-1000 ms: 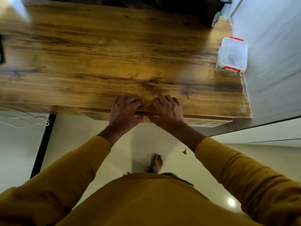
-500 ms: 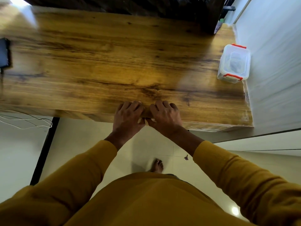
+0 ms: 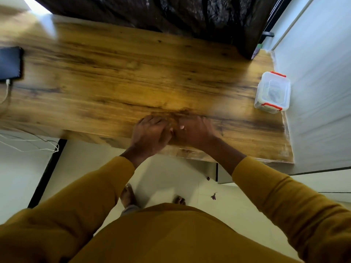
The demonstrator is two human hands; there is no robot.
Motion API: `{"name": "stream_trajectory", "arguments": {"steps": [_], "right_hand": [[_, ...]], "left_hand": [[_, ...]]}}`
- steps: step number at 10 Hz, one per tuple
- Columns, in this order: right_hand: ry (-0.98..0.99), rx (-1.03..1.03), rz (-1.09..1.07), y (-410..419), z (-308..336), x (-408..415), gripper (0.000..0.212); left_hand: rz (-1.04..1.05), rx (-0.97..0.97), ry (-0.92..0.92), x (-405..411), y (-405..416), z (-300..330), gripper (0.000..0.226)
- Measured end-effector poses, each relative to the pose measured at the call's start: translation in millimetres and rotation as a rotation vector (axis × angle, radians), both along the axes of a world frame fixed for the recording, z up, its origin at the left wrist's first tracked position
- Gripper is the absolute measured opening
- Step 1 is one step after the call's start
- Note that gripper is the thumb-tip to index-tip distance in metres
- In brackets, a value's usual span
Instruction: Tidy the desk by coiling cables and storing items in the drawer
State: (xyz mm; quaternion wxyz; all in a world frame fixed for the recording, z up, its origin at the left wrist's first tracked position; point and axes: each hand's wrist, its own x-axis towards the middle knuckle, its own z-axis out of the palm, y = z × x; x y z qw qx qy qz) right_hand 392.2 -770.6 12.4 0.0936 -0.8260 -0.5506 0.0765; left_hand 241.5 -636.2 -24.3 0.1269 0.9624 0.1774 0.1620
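Observation:
My left hand [image 3: 150, 134] and my right hand [image 3: 193, 131] are side by side and touching over the front edge of the wooden desk [image 3: 123, 82]. Both are blurred, with loosely bent fingers and nothing visible in them. The drawer front [image 3: 112, 140] lies flush under the desk's front edge, mostly hidden by my hands. A dark phone [image 3: 10, 63] lies at the desk's far left with a white cable [image 3: 7, 90] plugged into it. More white cables [image 3: 38, 145] hang loose below the desk's left end.
A clear plastic box with red clips [image 3: 272, 92] stands at the desk's right end against the white wall [image 3: 319, 82]. Dark crinkled sheeting [image 3: 171, 14] runs behind the desk. My feet stand on the pale floor [image 3: 167, 179] below.
The drawer front, slightly out a second ago, now sits under the desk edge. Both hands have moved from the drawer edge up over the desk top and closer together.

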Motion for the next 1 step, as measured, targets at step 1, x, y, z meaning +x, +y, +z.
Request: {"name": "stream_trajectory", "arguments": {"steps": [1], "right_hand": [[-0.029, 0.08, -0.122, 27.1, 9.6, 10.2, 0.03]], "left_hand": [[0.021, 0.058, -0.04, 13.5, 24.0, 11.0, 0.039]]}}
